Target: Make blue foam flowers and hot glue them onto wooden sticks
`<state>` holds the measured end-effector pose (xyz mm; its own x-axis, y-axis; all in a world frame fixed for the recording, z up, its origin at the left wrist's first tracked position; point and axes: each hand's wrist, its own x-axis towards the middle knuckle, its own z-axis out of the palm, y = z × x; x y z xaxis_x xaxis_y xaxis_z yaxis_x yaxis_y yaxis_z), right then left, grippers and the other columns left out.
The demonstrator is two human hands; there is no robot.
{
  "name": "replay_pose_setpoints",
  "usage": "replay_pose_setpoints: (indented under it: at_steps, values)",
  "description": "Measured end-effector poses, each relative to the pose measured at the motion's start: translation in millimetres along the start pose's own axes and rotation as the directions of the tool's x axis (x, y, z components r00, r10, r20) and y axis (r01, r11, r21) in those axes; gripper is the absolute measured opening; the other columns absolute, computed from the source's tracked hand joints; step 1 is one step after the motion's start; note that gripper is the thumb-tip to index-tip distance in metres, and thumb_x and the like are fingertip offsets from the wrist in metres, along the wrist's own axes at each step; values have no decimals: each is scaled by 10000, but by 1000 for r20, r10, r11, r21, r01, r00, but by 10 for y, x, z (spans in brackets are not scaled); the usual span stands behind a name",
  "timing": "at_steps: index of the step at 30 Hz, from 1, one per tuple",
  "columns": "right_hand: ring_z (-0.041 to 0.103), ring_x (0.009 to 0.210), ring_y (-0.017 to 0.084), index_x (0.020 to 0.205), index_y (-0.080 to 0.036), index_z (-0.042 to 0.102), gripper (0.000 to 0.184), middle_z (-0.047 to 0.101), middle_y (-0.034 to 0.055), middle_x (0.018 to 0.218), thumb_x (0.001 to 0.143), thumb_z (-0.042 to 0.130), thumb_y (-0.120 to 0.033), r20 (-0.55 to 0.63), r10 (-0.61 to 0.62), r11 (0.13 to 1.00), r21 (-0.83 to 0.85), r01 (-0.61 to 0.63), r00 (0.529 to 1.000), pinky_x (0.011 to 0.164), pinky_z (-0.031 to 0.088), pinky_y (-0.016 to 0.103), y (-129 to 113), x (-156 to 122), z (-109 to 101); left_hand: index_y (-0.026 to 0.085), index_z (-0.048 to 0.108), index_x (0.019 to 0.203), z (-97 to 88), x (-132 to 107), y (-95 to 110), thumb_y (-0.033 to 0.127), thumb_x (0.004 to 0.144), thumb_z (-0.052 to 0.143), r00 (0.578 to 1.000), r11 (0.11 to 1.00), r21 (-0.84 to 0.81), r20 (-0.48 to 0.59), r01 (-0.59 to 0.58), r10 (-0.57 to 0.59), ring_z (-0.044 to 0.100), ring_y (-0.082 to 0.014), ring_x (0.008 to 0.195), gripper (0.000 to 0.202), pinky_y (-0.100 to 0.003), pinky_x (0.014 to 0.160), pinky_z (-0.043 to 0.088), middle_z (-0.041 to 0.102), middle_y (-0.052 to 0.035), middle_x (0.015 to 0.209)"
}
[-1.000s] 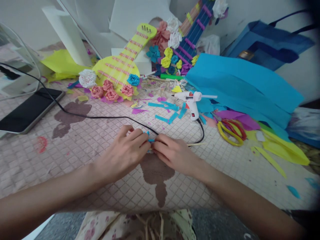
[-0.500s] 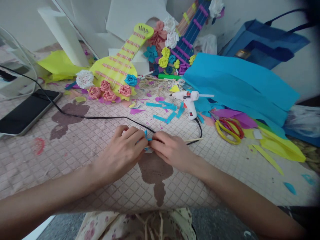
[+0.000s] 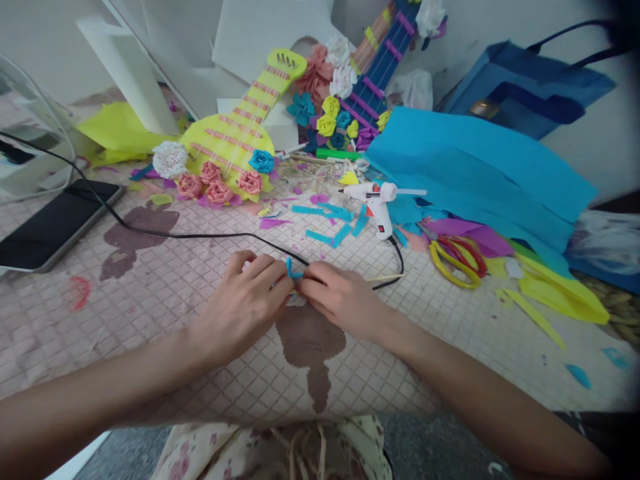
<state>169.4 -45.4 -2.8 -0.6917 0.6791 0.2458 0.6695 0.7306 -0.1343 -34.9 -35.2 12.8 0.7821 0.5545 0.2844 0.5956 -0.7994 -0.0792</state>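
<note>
A: Hands, quick.
B: The left hand (image 3: 245, 300) and right hand (image 3: 340, 300) meet fingertip to fingertip on the bench (image 3: 150, 280), nearer the camera than the glue gun (image 3: 377, 203) and a little to its left.
A: Holding?
B: A blue paper strip (image 3: 291, 270). Both sets of fingers are pinched shut on it, left fingers (image 3: 280, 283) on one side and right fingers (image 3: 307, 288) on the other. Only a small curl of it sticks up between them.
A: Which way does it lie?
B: It's right in the gap where the fingertips meet, touching both. What shows points up and away, toward the glue gun. The rest is hidden under the fingers, so I can't tell its full length. Neither hand is nearer, it's an even split.
A: Anything else in the grip?
B: A thin wooden stick (image 3: 387, 277) pokes out from under the right hand, long axis roughly left to right, its tip below the glue gun's handle. I can't tell if it's actually gripped.
A: Around it?
B: The black cord (image 3: 175, 234) runs from the glue gun's base, passes just behind the fingertips and goes off to the left. Loose blue strips (image 3: 333, 223) lie just left of the glue gun. The scissors (image 3: 457, 261) are right of it and nearer the camera. The yellow paper guitar (image 3: 235, 143) is well left of it and behind.
</note>
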Motion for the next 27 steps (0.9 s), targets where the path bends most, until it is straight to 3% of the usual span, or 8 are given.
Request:
replay_pose_setpoints:
  at_steps: [14,27]
  values:
    - [519,829,148,887,-177,560,146,549,39,915,944,436,-226,-72,2,1000,-15,-3,997,569,353,268,-23,87,11,162,542,775,-13,37,-38,168,904,479,999,995,-86,-7,45,-46,528,-216,810,145,-401,752,398,586,-37,807]
    - [521,800,145,874,-176,572,153,549,31,875,933,441,-227,-115,-12,998,-56,6,993,580,366,272,-33,113,44,153,547,793,-14,44,-66,175,889,503,995,984,-150,12,95,-94,532,-217,830,108,-399,762,401,593,-41,827]
